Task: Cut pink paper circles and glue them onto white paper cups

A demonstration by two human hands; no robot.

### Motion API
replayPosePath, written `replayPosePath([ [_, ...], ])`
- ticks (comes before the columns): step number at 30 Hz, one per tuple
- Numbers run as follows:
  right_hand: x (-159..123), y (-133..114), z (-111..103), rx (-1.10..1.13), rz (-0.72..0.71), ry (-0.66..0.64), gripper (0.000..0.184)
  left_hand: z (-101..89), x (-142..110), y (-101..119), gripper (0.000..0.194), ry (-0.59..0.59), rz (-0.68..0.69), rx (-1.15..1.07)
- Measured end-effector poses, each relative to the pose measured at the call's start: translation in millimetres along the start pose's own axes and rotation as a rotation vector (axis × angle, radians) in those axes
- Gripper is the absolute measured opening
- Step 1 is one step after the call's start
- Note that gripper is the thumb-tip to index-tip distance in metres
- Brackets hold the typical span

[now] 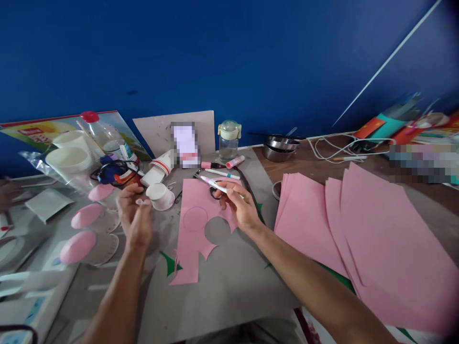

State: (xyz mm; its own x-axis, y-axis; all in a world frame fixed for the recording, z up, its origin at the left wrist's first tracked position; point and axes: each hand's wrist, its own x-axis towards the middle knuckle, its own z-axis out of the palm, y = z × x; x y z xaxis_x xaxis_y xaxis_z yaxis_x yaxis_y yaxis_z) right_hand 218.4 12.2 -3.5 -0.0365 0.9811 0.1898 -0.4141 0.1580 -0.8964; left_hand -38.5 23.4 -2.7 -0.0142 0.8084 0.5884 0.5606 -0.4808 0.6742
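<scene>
My right hand (239,206) pinches a white-and-pink pen (212,183) over a pink paper sheet (195,234) that has round holes cut out and a circle drawn on it. Black scissors (215,192) lie on the sheet just under that hand. My left hand (134,212) hovers with curled fingers beside a small white paper cup (160,196) lying on its side; nothing shows in it. The pink sheet rests on a grey board (229,277).
A stack of pink paper sheets (358,224) spreads to the right. Pink ovals on paper plates (88,229) lie left. Behind stand paper cups (70,153), a plastic bottle (102,134), a glass jar (229,141), markers (224,165), steel bowls (281,145) and cables (333,145).
</scene>
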Motion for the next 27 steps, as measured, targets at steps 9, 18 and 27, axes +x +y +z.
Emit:
replayPosePath([
  [9,-25,-9,21,-0.341,-0.351,-0.246,0.025,18.1,6,43,0.02,0.206,-0.486,-1.051],
  [18,-31,-5,28,-0.658,-0.705,-0.444,0.025,26.5,-2,41,0.035,0.025,-0.64,-1.152],
  [27,-34,-24,29,-0.462,-0.667,-0.306,0.025,24.8,-2,41,0.025,-0.007,-0.666,-0.931],
])
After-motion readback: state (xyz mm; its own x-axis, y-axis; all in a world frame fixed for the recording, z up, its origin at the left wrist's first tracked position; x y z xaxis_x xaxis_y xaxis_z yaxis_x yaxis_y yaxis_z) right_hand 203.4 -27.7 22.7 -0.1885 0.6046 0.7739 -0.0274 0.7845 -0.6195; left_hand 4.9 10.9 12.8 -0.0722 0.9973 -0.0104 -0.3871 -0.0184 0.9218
